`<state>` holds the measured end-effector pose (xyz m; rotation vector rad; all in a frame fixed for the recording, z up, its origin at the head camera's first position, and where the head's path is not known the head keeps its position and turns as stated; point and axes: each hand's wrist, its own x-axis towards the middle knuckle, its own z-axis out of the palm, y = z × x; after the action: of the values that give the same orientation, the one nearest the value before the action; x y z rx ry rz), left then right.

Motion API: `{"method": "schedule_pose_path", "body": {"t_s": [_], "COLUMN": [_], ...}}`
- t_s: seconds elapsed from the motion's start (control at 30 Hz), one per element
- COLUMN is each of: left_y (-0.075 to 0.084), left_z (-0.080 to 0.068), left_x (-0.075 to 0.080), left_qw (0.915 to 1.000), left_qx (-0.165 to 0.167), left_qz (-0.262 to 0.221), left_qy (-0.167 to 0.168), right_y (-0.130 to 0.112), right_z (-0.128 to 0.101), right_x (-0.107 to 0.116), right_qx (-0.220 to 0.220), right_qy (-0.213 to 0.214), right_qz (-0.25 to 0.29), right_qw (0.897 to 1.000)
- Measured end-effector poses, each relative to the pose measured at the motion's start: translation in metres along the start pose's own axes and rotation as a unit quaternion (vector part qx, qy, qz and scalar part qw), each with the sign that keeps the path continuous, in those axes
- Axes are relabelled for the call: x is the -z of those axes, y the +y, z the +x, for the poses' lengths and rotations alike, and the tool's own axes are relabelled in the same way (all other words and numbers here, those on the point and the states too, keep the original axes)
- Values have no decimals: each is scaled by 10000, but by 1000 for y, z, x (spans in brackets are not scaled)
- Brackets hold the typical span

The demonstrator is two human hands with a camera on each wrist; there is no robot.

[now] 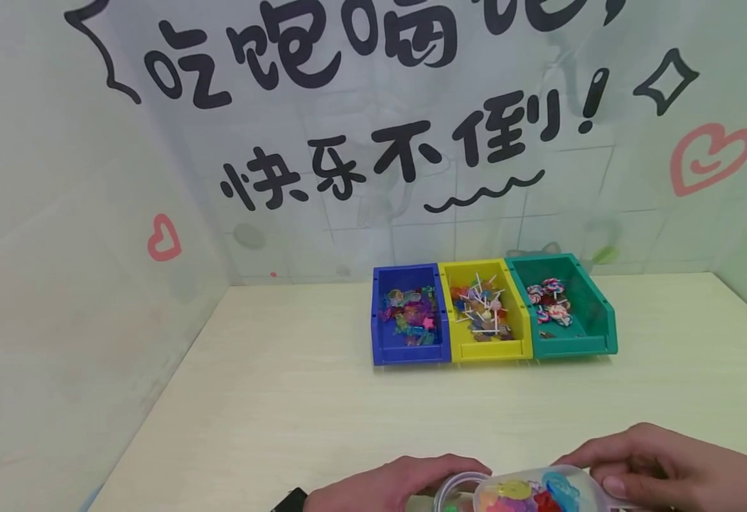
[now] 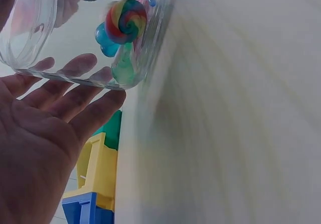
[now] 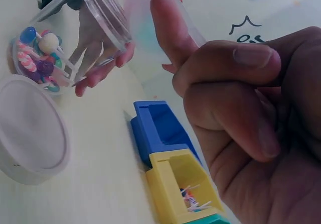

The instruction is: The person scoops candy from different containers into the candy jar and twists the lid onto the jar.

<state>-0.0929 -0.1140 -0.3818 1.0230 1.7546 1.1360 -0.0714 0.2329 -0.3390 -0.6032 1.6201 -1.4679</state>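
Observation:
A clear plastic jar [image 1: 453,491] with coloured candies stands open at the table's near edge. A rainbow swirl lollipop [image 2: 125,20] lies near its bottom. My left hand [image 1: 399,487] cups the jar's side: the fingers [image 2: 75,98] lie along the wall, and the thumb shows at the far side. My right hand [image 1: 661,466] sits just right of the jar with fingers curled. It seems to hold a clear lid [image 1: 571,478] over the jar, and candies show through it. In the right wrist view the index finger [image 3: 168,28] points up against that faint lid [image 3: 145,3].
Three bins stand side by side at the back of the pale table [image 1: 283,398]: blue [image 1: 379,334] with bright candies, yellow [image 1: 491,350] with stick lollipops, green [image 1: 593,306] with swirl lollipops. A white round lid [image 3: 30,128] lies on the table near the jar [image 3: 60,38]. Walls close the left and back.

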Motion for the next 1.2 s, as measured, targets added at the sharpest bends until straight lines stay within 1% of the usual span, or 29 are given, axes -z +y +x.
{"method": "schedule_pose_path", "body": {"t_s": [0.13,0.23,0.37,0.47,0.67,0.73,0.87,1.1,1.2], "left_y": [3,2,-3,-5,-5,-4,-3,1,0], "left_z": [0,0,1,1,1,0,0,0,0], "left_x": [1,0,0,0,0,0,0,0,-1], "left_qw": [10000,9999,9998,9997,9995,9994,9992,9990,9989], "left_qx": [89,149,187,226,282,305,300,352,326], "left_qz": [-36,-74,-76,-71,-18,59,197,192,250], "left_qy": [10,31,77,104,127,148,175,201,232], "right_y": [-7,-14,-25,-35,-55,-60,-65,-71,-73], "right_z": [-4,-4,-2,2,10,11,16,22,24], "right_x": [1,1,2,1,-6,-9,-12,-16,-16], "right_qx": [-111,-176,-107,-123,-244,-250,-217,-152,-214], "right_qy": [134,178,75,-39,-362,-398,-435,-394,-376], "right_qz": [-87,-368,-1079,-1418,-1698,-1823,-2216,-2854,-3075], "right_qw": [9998,9990,9941,9898,9845,9821,9739,9575,9506]}}
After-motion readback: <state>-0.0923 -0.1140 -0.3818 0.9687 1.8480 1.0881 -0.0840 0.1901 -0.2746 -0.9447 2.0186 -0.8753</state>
